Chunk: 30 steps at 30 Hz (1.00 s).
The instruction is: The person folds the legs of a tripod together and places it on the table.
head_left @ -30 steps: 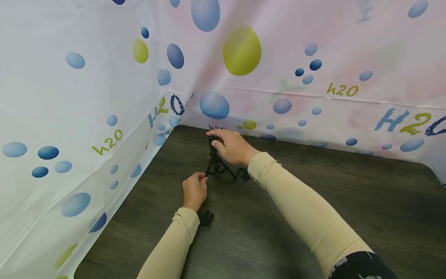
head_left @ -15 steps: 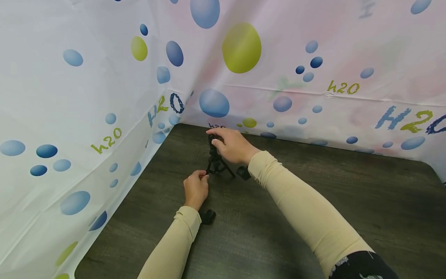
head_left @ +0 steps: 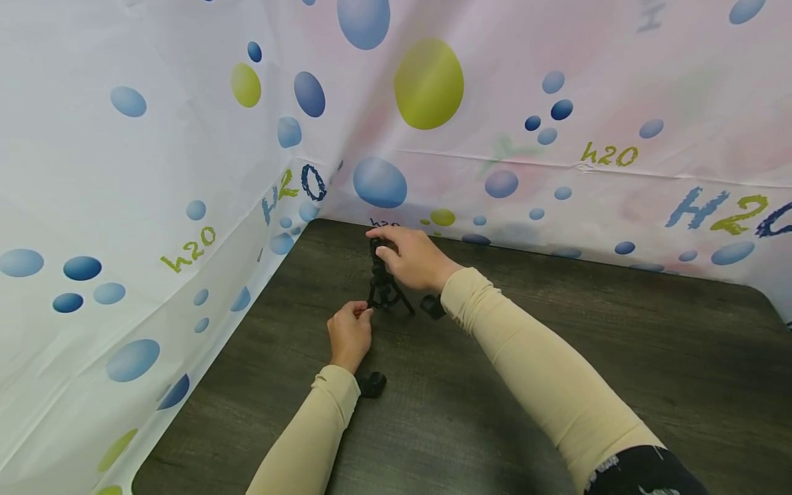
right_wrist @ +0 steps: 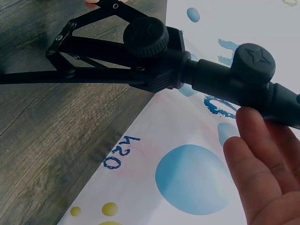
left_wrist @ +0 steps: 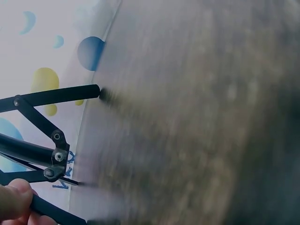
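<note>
A small black tripod [head_left: 383, 292] stands on the dark wooden table in the head view, its legs spread. My left hand [head_left: 349, 335] pinches one leg low down; in the left wrist view the thumb [left_wrist: 18, 192] lies against that leg, while another leg [left_wrist: 61, 95] sticks out free. My right hand [head_left: 414, 258] holds the tripod's top from the right. In the right wrist view its fingertips [right_wrist: 248, 117] touch the upper column [right_wrist: 220, 82], just below a round knob [right_wrist: 254, 63]. A second knob [right_wrist: 146, 36] sits nearer the leg joints.
The dark wood-grain table [head_left: 557, 385] reaches to white sheeting [head_left: 507, 41] printed with blue and green dots, behind and on the left. A black wrist device [head_left: 373, 385] shows beside the left sleeve, and another black device [head_left: 432, 307] by the right cuff.
My left hand has shifted slightly right and up with the leg it pinches. The tripod's right leg tip has moved slightly left. The right hand stays at the top.
</note>
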Motion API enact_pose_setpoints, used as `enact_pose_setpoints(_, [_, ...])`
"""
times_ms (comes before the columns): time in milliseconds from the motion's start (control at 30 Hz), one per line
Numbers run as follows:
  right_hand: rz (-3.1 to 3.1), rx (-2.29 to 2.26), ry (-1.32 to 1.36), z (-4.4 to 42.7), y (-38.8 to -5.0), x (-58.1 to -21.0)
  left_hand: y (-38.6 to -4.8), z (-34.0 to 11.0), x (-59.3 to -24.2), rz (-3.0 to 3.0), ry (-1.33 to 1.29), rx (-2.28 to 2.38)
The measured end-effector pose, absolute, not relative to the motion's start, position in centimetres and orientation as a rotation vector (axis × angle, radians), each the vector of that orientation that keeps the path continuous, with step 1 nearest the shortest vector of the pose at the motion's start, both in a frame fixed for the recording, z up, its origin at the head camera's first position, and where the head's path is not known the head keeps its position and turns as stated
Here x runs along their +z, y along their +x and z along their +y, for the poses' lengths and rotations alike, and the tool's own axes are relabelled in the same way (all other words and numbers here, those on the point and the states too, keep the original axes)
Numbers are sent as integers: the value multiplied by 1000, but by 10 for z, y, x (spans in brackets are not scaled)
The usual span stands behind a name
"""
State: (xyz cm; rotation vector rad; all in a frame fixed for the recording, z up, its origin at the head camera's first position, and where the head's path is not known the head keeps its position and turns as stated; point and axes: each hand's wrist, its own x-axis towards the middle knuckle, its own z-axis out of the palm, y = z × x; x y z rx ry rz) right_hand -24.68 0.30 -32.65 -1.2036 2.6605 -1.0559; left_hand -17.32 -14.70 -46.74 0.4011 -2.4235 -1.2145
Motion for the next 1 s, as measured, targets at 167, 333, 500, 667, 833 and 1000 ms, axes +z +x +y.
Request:
enact_pose_setpoints(167, [2658, -1069, -1208, 5, -247, -326, -175, -146, -469, -2393, 389, -1217])
enact_pose_setpoints(333, [2654, -1081, -1217, 6, -248, -327, -176, -145, -472, -2350, 393, -1229])
enact_pose_setpoints(500, [2643, -1086, -1215, 5, -247, -326, -176, -144, -474, -2323, 406, -1236])
enact_pose_setpoints(667, [2626, -1098, -1198, 4, -246, -325, -177, -144, -473, -2319, 412, -1250])
enact_pose_setpoints(833, [2623, -1086, -1185, 5, -246, -324, -176, -144, -472, -2330, 399, -1262])
enact_pose_setpoints(1000, [2612, -1065, -1175, 6, -248, -321, -174, -146, -469, -2387, 364, -1261])
